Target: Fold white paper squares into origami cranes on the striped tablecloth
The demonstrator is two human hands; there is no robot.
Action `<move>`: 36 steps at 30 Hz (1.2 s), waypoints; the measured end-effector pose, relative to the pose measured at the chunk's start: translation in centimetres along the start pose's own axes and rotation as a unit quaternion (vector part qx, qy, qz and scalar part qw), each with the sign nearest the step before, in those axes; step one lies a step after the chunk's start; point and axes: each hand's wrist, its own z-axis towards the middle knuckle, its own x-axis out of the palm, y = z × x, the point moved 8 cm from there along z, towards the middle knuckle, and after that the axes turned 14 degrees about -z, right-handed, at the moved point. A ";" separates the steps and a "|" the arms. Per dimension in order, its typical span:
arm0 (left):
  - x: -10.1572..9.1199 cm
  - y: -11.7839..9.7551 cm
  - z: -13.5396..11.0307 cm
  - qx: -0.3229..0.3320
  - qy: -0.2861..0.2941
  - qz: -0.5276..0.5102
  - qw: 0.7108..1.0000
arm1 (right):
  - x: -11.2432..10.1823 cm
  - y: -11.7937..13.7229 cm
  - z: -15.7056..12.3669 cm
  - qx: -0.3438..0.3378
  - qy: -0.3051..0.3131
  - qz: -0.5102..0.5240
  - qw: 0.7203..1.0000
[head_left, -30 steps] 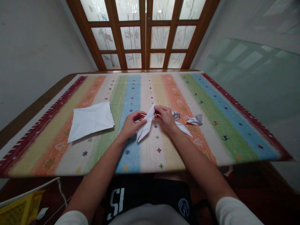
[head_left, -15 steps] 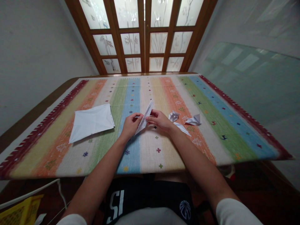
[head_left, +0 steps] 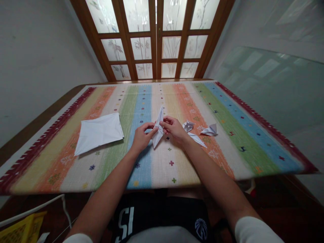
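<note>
A folded paper [head_left: 158, 131], white and pointed at both ends, stands nearly upright just above the striped surface [head_left: 227, 145]. It is pinched at its middle from both sides. The left hand [head_left: 141, 137] closes its fingers [head_left: 148, 127] on the paper's left edge, and the right hand [head_left: 174, 130] closes its fingers [head_left: 164, 123] on the right edge. The upper tip rises above both hands. A flat sheet [head_left: 100, 132] lies to the left, and small folded pieces [head_left: 187, 125] lie to the right.
</note>
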 end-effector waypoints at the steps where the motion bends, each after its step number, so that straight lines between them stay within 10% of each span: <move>1: -0.1 -0.1 0.0 0.004 -0.003 0.004 1.000 | 0.0 0.0 0.0 0.002 0.001 0.005 1.000; 36: -0.2 -0.5 -0.3 0.003 -0.038 0.015 0.999 | 1.2 -1.4 -0.3 0.033 -0.002 0.014 0.999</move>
